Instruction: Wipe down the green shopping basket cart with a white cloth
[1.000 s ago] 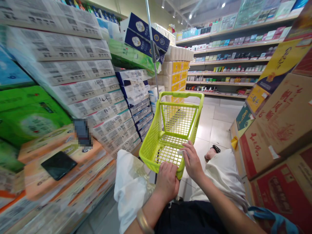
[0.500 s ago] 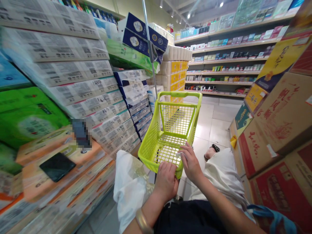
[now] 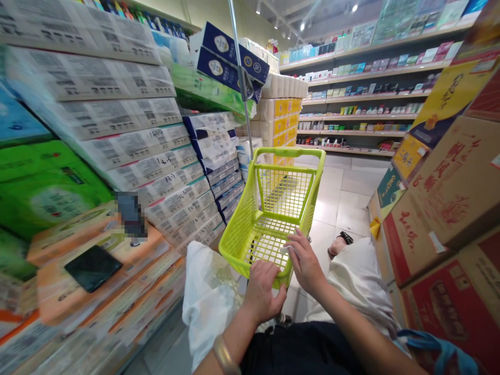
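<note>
A lime-green plastic shopping cart basket with grid walls stands in front of me, tilted a little, and nothing lies in it. My left hand has its fingers curled over the near rim, with the thumb held out on my side. Close to the right near corner is my right hand. Its fingers are bent together around a small white tissue-like piece, mostly hidden by them, against or just above the rim.
Stacks of wrapped tissue packs rise at the left, with a dark tablet-like device on orange packs. Cardboard cartons line the right. Stocked shelves stand at the back. A metal pole rises beside the cart.
My left hand has shifted slightly left on the rim, and its thumb has moved out to the side. The cart's near end has swung slightly left. My right hand stays nearly in place.
</note>
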The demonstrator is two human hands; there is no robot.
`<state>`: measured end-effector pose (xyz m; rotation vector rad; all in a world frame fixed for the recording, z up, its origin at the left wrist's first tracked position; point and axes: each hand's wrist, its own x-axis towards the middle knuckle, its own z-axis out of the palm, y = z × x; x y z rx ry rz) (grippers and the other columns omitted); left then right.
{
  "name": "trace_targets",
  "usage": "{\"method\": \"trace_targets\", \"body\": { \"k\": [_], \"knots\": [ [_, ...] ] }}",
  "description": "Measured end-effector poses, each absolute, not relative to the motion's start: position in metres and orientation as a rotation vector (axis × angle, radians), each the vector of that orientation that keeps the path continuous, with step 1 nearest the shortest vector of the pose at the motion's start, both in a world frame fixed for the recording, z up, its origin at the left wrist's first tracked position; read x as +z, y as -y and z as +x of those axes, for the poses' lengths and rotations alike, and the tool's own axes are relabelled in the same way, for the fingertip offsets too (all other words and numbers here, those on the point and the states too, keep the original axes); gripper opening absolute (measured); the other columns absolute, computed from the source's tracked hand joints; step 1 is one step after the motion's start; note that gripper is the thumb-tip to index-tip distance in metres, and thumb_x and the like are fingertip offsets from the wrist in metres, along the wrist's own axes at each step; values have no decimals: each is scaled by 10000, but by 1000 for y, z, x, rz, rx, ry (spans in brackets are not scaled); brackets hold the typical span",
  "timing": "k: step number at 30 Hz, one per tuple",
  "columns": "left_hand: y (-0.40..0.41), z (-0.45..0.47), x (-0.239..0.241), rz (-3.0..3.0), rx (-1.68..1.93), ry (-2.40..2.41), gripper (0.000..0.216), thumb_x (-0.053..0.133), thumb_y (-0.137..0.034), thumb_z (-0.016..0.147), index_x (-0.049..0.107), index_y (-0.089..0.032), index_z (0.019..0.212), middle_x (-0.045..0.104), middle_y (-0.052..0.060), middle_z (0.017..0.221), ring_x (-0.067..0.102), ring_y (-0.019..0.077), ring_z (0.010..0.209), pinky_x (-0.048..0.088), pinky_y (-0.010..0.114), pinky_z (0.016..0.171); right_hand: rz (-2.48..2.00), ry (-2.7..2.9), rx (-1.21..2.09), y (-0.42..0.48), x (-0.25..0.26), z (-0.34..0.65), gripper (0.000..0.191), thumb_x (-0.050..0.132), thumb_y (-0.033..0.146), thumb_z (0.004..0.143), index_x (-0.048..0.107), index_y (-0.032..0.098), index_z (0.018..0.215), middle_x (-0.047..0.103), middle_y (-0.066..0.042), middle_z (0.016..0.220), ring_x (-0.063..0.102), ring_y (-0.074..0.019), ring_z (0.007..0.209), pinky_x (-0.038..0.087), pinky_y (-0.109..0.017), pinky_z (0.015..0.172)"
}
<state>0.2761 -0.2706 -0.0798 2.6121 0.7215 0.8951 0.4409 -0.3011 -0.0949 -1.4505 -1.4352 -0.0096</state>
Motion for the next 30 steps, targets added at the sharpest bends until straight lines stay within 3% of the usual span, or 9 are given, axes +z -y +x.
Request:
{"method": "trace_targets", "body": {
  "k": [10,19,22,24,27,30],
  "knots": [
    [262,261,-75,2572,957,-738,211,441,-372,837,507,-201,731,543,30,725,489,197,777,395,386,795,-1461,1436,-82,280,-86,461,297,384,317,974,664,216,973,631,-85,1088,459,-239,1296,354,-509,1134],
    [262,251,-68,2602,920,-845,224,431,-366,850,496,-206,708,544,33,721,509,202,777,431,406,810,-1515,1404,-143,280,-86,464,292,382,324,976,650,209,971,621,-85,1076,436,-243,1314,347,-517,1137],
    [270,258,-63,2637,931,-938,176,516,-312,810,563,-192,929,610,59,885,557,228,893,408,480,951,-1524,1386,-173,282,-85,459,280,379,301,975,641,204,971,619,-90,1061,443,-248,1305,351,-520,1134],
    [276,268,-60,2670,964,-964,368,538,-255,790,516,-190,1152,619,89,1056,561,253,1017,367,512,1024,-1532,1368,-190,285,-84,454,273,378,287,972,639,205,978,616,-93,1059,429,-256,1317,359,-526,1126],
    [283,289,-59,2712,924,-979,586,523,-185,775,380,-174,1342,573,137,1222,522,281,1146,391,486,1018,-1541,1363,-204,289,-84,445,264,382,270,966,638,207,985,611,-93,1063,408,-261,1335,365,-531,1121],
    [286,306,-59,2720,739,-1030,673,537,-176,743,335,-143,1384,557,158,1255,534,294,1126,437,447,957,-1534,1401,-208,295,-86,439,249,400,260,959,643,214,991,617,-85,1065,394,-259,1348,360,-531,1127]
  ]
}}
